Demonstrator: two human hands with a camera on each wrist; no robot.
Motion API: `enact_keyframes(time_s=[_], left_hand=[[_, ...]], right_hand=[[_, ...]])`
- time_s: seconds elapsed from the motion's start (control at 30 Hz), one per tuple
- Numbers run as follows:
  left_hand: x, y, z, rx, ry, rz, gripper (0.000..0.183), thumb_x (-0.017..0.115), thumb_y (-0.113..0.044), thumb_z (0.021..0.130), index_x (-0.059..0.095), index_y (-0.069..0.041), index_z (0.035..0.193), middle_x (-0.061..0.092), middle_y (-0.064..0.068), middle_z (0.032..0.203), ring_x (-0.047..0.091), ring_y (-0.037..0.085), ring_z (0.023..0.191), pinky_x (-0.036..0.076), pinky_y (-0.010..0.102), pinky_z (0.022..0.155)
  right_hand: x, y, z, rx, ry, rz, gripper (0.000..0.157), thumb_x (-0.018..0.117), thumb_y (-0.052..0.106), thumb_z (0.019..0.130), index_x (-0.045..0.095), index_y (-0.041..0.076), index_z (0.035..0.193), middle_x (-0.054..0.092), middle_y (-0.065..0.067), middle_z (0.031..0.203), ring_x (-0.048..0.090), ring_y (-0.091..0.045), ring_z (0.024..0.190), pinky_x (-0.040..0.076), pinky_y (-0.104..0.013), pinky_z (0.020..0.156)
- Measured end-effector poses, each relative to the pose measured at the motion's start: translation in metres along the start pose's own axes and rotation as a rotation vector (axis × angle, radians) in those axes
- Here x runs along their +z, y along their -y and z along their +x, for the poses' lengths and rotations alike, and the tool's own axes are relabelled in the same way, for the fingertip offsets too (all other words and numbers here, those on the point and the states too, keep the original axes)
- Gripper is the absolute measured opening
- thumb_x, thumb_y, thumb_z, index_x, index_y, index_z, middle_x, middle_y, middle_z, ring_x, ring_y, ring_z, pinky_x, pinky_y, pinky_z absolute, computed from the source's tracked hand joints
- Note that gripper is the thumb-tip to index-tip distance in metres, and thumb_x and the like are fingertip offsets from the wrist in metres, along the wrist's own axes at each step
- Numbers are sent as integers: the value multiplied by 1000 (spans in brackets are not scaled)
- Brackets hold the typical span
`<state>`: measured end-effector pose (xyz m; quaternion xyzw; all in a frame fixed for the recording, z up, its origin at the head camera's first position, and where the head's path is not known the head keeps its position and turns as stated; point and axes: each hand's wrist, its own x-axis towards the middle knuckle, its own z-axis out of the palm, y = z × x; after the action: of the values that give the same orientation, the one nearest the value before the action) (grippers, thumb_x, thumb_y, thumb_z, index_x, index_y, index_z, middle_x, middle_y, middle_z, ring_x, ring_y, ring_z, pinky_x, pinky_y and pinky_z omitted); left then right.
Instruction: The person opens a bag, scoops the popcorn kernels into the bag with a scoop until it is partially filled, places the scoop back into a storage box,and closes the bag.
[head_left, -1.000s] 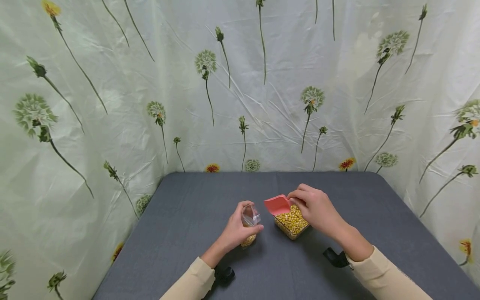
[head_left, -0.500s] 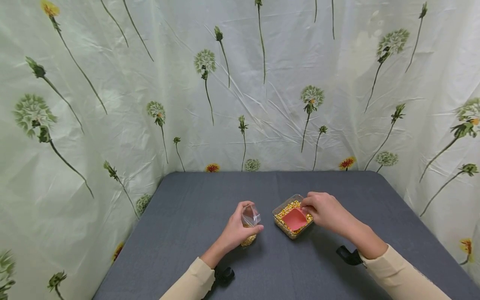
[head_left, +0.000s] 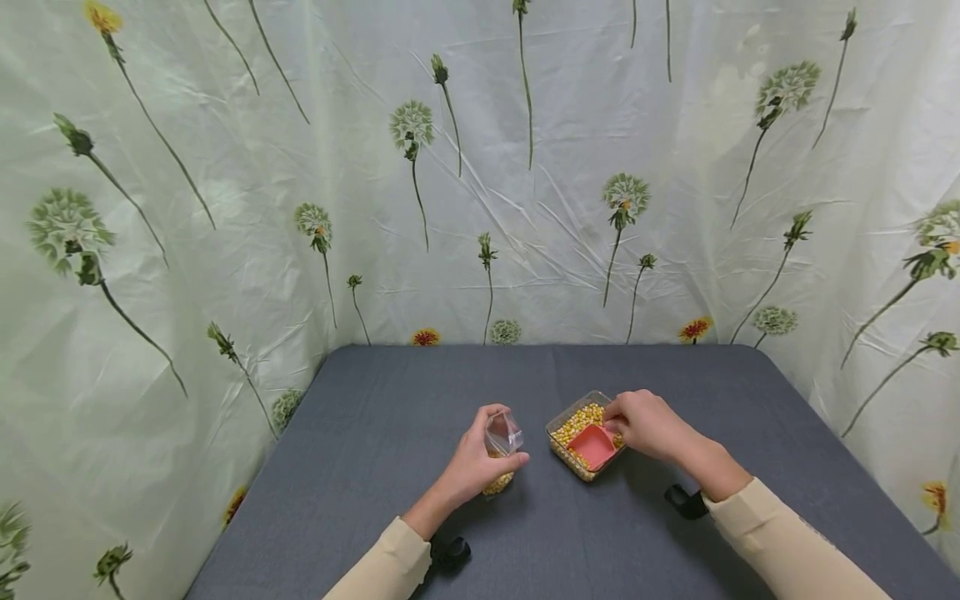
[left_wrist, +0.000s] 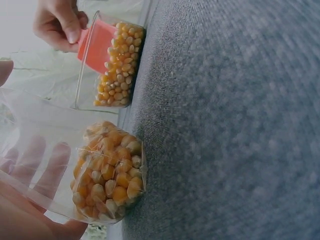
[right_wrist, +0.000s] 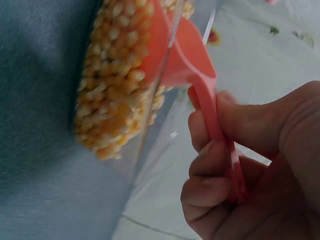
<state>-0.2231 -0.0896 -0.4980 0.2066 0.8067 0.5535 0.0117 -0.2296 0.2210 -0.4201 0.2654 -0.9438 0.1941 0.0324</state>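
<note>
My left hand (head_left: 477,458) holds a clear plastic bag (left_wrist: 55,120) upright by its sides, its mouth spread. Corn kernels (left_wrist: 110,175) fill the bottom of the bag, which stands at the table surface. To the right, my right hand (head_left: 651,427) grips the handle of a pink scoop (right_wrist: 192,60), fingers and thumb wrapped round it. The scoop's bowl dips into the corn inside a clear square container (head_left: 558,422). Through the container's wall in the right wrist view, kernels (right_wrist: 110,85) press up against the scoop.
A dark grey cloth covers the table (head_left: 420,383). Behind and on both sides hangs a white curtain (head_left: 480,167) printed with dandelions. Black wrist mounts (head_left: 684,502) stick out below the forearms.
The scoop has come down from over the container's left side into the corn, now sunk a little deeper and nearer its front. The left hand and bag have stayed in place.
</note>
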Motion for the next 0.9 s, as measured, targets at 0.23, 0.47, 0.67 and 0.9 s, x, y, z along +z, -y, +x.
enact_keyframes(time_s=[0.23, 0.47, 0.67, 0.9], left_hand=[[1, 0, 1, 10, 5, 7, 69, 83, -30, 85, 43, -20, 140, 57, -1, 122, 57, 21, 113, 46, 50, 94], [2, 0, 0, 9, 8, 7, 71, 84, -32, 84, 43, -23, 140, 57, -1, 125, 57, 21, 114, 46, 49, 93], [5, -3, -1, 6, 2, 2, 73, 84, -28, 85, 41, -16, 143, 56, 0, 126, 56, 23, 116, 44, 49, 95], [-2, -39, -11, 36, 12, 2, 70, 82, -18, 86, 41, -7, 142, 58, 8, 124, 57, 27, 115, 45, 49, 94]], right_hand=[[4, -22, 4, 118, 101, 171, 13, 66, 7, 96, 74, 11, 87, 62, 4, 74, 49, -11, 64, 41, -29, 57], [-1, -22, 3, 164, 121, 185, 12, 66, 7, 97, 76, 11, 91, 65, 4, 78, 51, -12, 65, 43, -31, 58], [-27, -10, -1, 158, 64, 87, 16, 66, 3, 94, 75, 10, 83, 65, 3, 75, 52, -13, 62, 44, -33, 58], [-48, -4, -4, 200, -10, -11, 15, 64, -1, 92, 75, 6, 84, 66, -1, 77, 51, -13, 61, 43, -33, 57]])
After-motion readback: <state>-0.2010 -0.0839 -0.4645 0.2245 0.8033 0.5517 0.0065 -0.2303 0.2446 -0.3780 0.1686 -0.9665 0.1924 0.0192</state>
